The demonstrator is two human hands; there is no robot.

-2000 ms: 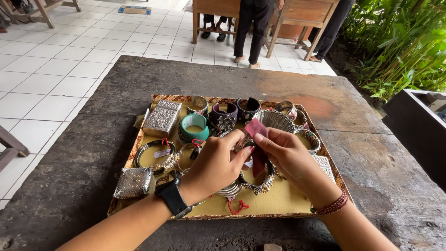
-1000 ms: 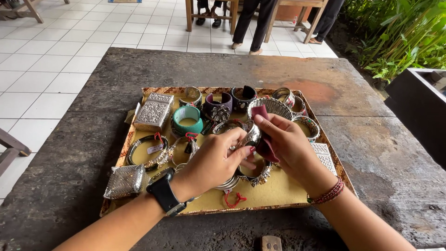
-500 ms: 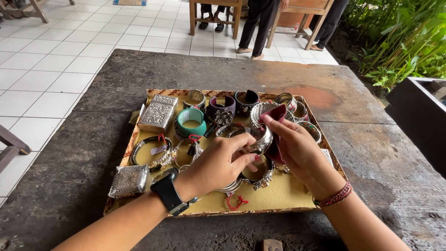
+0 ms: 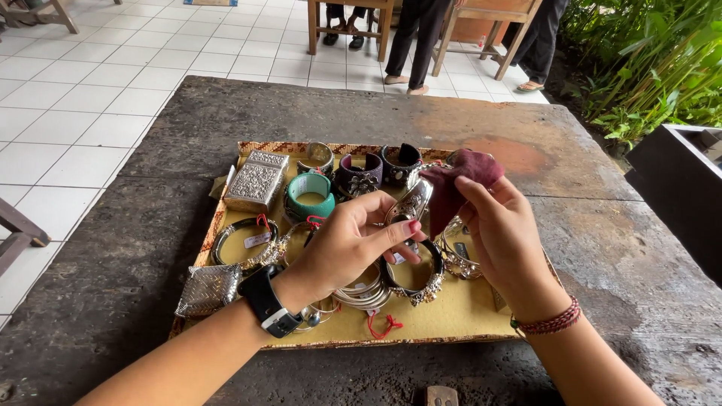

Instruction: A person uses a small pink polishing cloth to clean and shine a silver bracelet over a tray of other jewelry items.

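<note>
My left hand (image 4: 353, 240), with a black watch on the wrist, pinches a wide silver cuff bracelet (image 4: 410, 203) above the tray. My right hand (image 4: 500, 233) holds a dark maroon cloth (image 4: 459, 180) pressed against that cuff. Below them lies a yellow-lined tray (image 4: 421, 323) with several bangles: a teal one (image 4: 310, 195), a purple cuff (image 4: 359, 174), a dark ring bangle (image 4: 412, 272) and stacked thin silver bangles (image 4: 359, 295). An embossed silver box (image 4: 256, 180) sits at the tray's back left.
A small woven silver pouch (image 4: 207, 289) lies at the tray's front left corner. The tray rests on a dark weathered table (image 4: 120, 248). Beyond it are white floor tiles, wooden chairs and people's legs (image 4: 410, 41); green plants (image 4: 662, 60) and a dark planter stand at right.
Both hands have lifted slightly with the silver cuff; the maroon cloth has shifted along the cuff from its side up over its far end.
</note>
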